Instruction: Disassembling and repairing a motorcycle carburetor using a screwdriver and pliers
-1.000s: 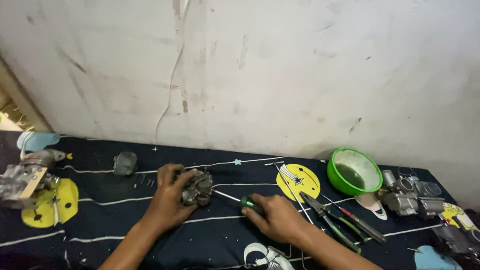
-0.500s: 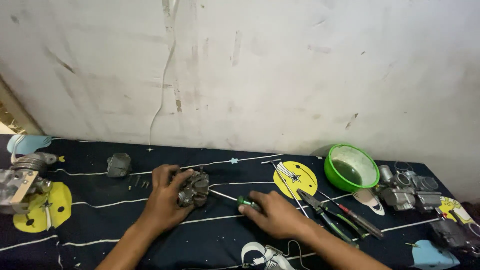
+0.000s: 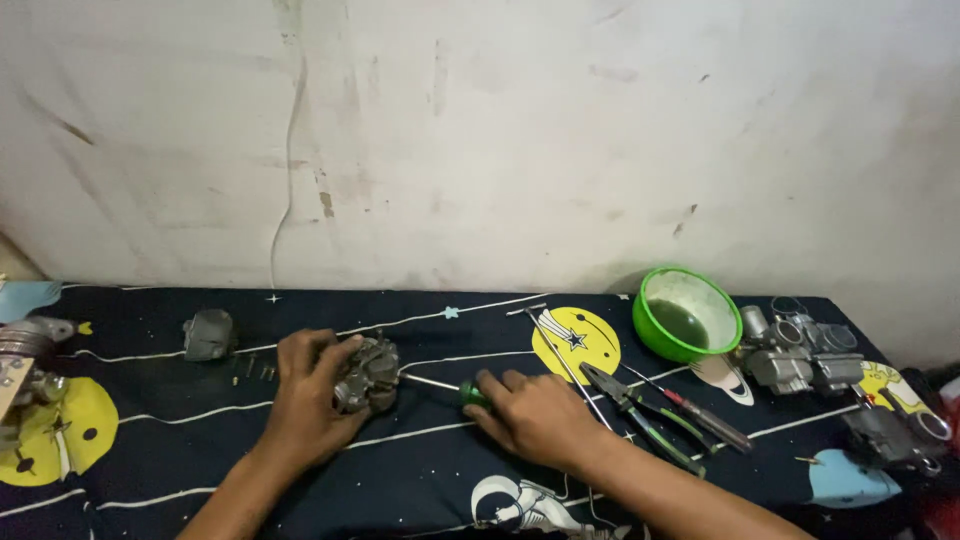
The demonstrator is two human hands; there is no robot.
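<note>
Fingers of the left hand (image 3: 305, 405) curl closed around a grey metal carburetor body (image 3: 368, 374), pinning it against the dark printed cloth (image 3: 420, 480) that covers the work surface. Fingers of the right hand (image 3: 540, 418) wrap shut on the green handle of a screwdriver (image 3: 455, 390), with the handle end showing just beyond the index finger. The screwdriver shaft runs level to the left, and its tip meets the right side of the carburetor body. The carburetor body sits at the centre-left of the cloth, well in front of the stained white wall (image 3: 500, 130). A small grey metal cover (image 3: 208, 335) lies to the left of the left hand, and several small screws (image 3: 255, 372) lie between the two. Pliers with dark and green grips (image 3: 640, 415) lie just to the right of the right hand, beside a second screwdriver with a red handle (image 3: 695, 412). A green bowl (image 3: 687, 313) holding dark liquid stands further back on the right. Beside the green bowl on its right stands a cluster of grey carburetor parts (image 3: 800, 350). Another metal assembly (image 3: 25, 365) sits at the left edge of the cloth.
</note>
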